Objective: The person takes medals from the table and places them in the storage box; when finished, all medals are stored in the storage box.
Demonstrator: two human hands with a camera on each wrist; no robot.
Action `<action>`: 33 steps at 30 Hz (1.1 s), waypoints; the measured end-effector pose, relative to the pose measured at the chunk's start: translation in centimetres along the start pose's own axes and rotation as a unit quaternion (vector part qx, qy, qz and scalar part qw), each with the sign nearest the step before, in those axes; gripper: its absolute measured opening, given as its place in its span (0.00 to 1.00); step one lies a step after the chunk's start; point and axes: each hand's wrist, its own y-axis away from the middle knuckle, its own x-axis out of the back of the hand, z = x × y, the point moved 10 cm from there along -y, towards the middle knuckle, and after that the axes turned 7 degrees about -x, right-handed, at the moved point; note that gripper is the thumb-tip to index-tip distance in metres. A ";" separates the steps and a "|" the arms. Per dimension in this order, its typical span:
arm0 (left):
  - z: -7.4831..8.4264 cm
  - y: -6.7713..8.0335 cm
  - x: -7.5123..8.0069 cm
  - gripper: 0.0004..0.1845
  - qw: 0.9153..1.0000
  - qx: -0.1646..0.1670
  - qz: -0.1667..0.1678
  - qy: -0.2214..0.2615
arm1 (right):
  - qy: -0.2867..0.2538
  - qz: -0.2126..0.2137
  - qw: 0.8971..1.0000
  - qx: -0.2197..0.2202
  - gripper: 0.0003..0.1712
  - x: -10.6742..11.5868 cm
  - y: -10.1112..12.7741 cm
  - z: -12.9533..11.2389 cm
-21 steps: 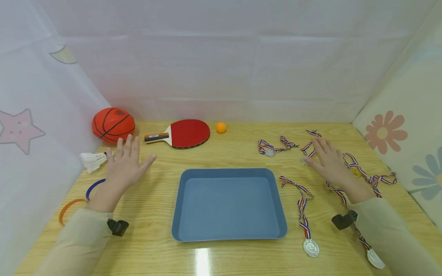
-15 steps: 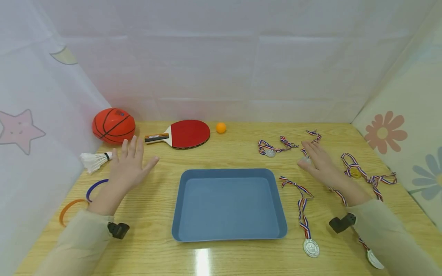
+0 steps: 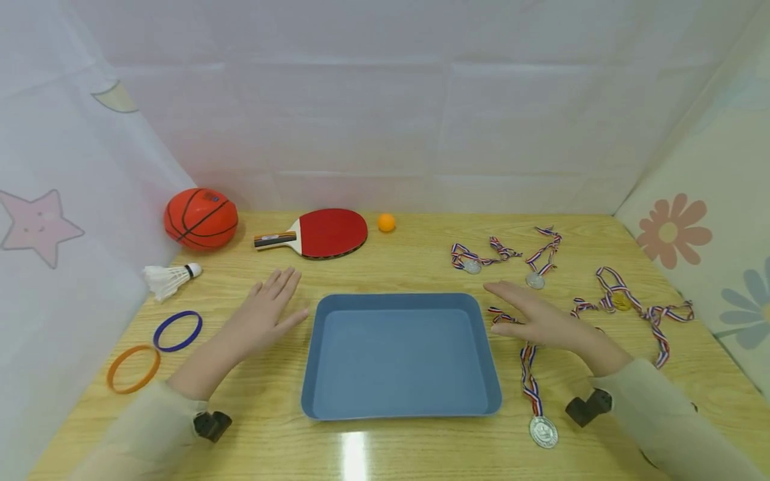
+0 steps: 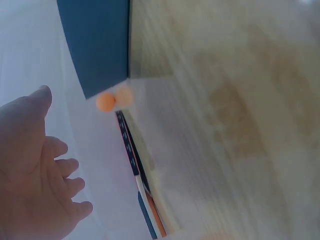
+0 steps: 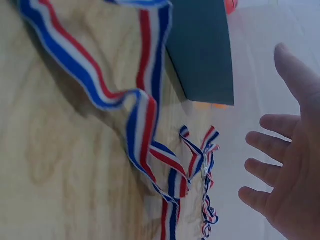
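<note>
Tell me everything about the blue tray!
The tray is a plain blue rectangle with rounded corners and a low raised rim, and looks like smooth plastic. It lies flat on the wooden table, near the front middle, with nothing inside. The left hand is just off its left edge and the right hand just off its right; neither plainly touches it. A medal ribbon lies beside its right side.

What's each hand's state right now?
Left hand: open, fingers straight, holding nothing, beside the blue tray.
Right hand: open, holding nothing, over a medal ribbon.
</note>
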 end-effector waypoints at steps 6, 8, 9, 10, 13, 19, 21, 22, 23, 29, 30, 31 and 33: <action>2.1 0.5 -1.2 0.41 0.999 -0.039 -0.008 -0.001 | 0.000 -0.027 0.999 0.030 0.49 -1.6 0.3 -0.9; 2.6 0.7 -1.4 0.40 0.999 -0.050 -0.012 0.003 | -0.005 -0.036 0.999 0.031 0.50 -1.9 0.4 -1.1; 2.9 0.8 -1.6 0.40 0.998 -0.055 -0.015 0.008 | -0.006 -0.040 0.999 0.030 0.51 -2.1 0.4 -1.1; 3.1 0.9 -1.7 0.39 0.998 -0.060 -0.017 0.011 | -0.011 -0.045 0.999 0.027 0.51 -2.2 0.5 -1.1; 3.6 1.0 -2.0 0.37 0.997 -0.072 -0.026 0.017 | -0.014 -0.055 0.998 0.021 0.52 -2.5 0.6 -1.2; 4.2 1.3 -2.2 0.34 0.996 -0.087 -0.027 0.023 | -0.018 -0.061 0.998 0.023 0.53 -2.7 0.6 -1.4; 4.3 1.3 -2.2 0.33 0.995 -0.088 -0.027 0.026 | -0.018 -0.062 0.998 0.023 0.53 -2.8 0.5 -1.3; 4.3 1.3 -2.2 0.32 0.995 -0.089 -0.028 0.027 | -0.016 -0.062 0.998 0.023 0.53 -2.8 0.4 -1.3; 4.3 1.3 -2.2 0.32 0.995 -0.087 -0.030 0.027 | -0.013 -0.062 0.998 0.023 0.53 -2.8 0.4 -1.2; 3.4 0.7 -2.5 0.32 0.996 -0.076 -0.046 0.025 | -0.009 -0.069 0.997 0.027 0.53 -2.8 -0.7 -1.0; 3.2 0.5 -2.5 0.32 0.996 -0.074 -0.047 0.024 | -0.013 -0.072 0.997 0.023 0.53 -2.8 -1.0 -0.9; 2.9 0.3 -2.5 0.32 0.996 -0.071 -0.048 0.022 | -0.012 -0.074 0.997 0.021 0.54 -2.8 -1.3 -0.8; 2.4 -0.1 -2.6 0.32 0.996 -0.069 -0.049 0.019 | -0.015 -0.081 0.997 0.008 0.54 -2.8 -2.0 -0.5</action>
